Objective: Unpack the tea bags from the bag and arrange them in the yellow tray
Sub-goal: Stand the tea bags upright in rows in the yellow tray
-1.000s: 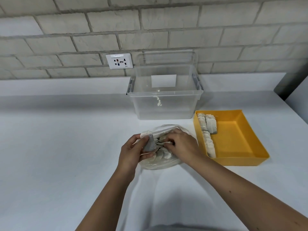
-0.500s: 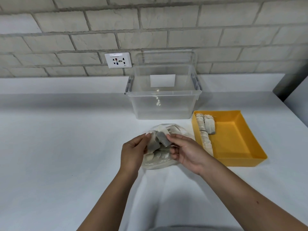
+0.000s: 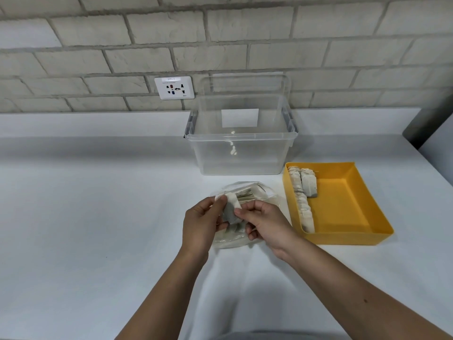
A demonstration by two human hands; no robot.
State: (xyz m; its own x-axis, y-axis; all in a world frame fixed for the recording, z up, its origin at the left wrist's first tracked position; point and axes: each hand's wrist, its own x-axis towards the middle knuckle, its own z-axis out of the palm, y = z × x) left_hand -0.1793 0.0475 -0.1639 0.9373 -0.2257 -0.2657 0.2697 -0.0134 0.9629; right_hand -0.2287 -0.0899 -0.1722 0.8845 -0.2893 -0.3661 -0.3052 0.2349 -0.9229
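White tabletop (image 3: 98,217) is backed by a pale brick wall (image 3: 220,33). Both forearms are stretched forward. The left hand (image 3: 199,224) and right hand (image 3: 267,222) are brought together over the crumpled clear plastic bag (image 3: 255,192), and a grey-white paper tea bag (image 3: 231,208) is pinched between thumb and fingertips of each. One second earlier the right hand was sunk in that bag; it has since been lifted out. A row of tea bags (image 3: 302,202) is packed along the left wall of the rigid yellow plastic tray (image 3: 343,238), just right of the bag.

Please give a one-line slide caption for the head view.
Left hand and right hand hold a tea bag over the plastic bag, beside the partly filled yellow tray.
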